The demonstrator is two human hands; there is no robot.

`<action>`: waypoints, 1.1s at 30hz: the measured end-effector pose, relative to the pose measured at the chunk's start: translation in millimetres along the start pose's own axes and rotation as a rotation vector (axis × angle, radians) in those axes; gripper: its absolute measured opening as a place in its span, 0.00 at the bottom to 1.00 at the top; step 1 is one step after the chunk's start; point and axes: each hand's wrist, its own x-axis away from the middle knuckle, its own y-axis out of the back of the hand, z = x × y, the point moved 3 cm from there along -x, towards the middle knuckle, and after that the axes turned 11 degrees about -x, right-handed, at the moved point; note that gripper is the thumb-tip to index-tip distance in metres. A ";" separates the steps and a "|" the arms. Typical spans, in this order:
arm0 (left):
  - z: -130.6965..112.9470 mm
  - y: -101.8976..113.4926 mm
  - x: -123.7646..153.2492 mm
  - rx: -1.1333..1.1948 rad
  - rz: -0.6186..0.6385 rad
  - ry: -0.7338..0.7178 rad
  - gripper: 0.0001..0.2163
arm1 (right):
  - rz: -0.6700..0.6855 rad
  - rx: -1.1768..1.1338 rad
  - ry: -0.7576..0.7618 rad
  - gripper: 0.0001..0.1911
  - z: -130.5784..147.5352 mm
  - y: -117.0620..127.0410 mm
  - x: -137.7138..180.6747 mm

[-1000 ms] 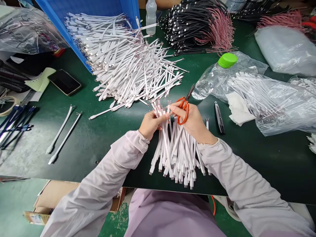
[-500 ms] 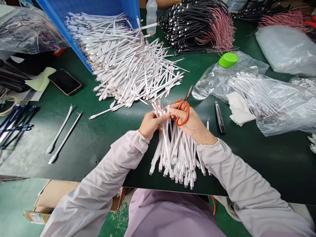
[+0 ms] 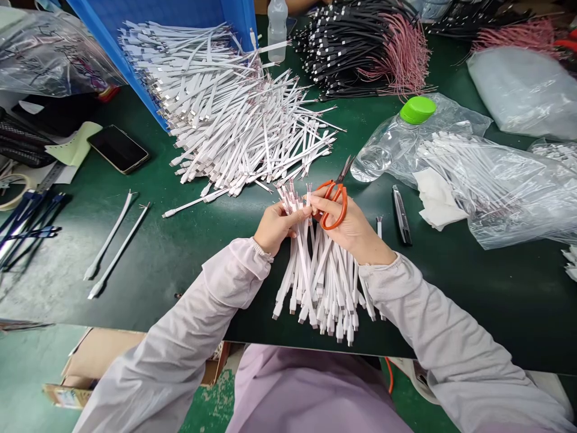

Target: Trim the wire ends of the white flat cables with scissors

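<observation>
The left hand (image 3: 273, 230) is closed with thumb and fingers on a bunch of white cables (image 3: 293, 207), just below their bare wire ends, while the right hand (image 3: 354, 227) has its thumb and forefinger nearly together at the tip of one more cable and carries the scissors (image 3: 345, 207) in its curl, blades pointing up and away. The bunch sits between the hands, over a loose sheaf (image 3: 336, 276) that fans toward the counter's near edge with the plugs lowest. Handling these ends well seems to call for a light, even pinch on the flat jacket rather than on the hair-thin strands, with the tips kept level and spread enough to see each one; the blades are best kept turned outward, clear of the left fingers (a sharp point so near is easily forgotten). As for materials, the cables are matte, ribbon-flat strips, each with a blocky plug at one end and a small frayed spray of pinkish wire at the other. The scissors pair smooth orange loops with dark, narrow metal blades. Beyond, a tangled heap (image 3: 234, 126) of the same strips spills from a smooth blue bin (image 3: 180, 11) onto the dark green counter (image 3: 202, 252), which has a dull sheen. To the right, a clear bottle (image 3: 376, 150) stands out, glossy beside a crinkled plastic bag (image 3: 527, 192).
</observation>
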 end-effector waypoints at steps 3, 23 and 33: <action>-0.2 -0.5 0.7 0.001 0.010 0.002 0.19 | 0.001 -0.029 0.003 0.12 -0.8 0.5 -0.3; 1.1 0.6 -1.1 0.010 0.023 0.014 0.18 | 0.000 -0.131 0.000 0.07 -1.6 -0.5 1.4; 1.3 0.7 -0.8 0.000 0.028 0.007 0.19 | 0.028 -0.196 -0.010 0.06 -3.6 -0.6 1.3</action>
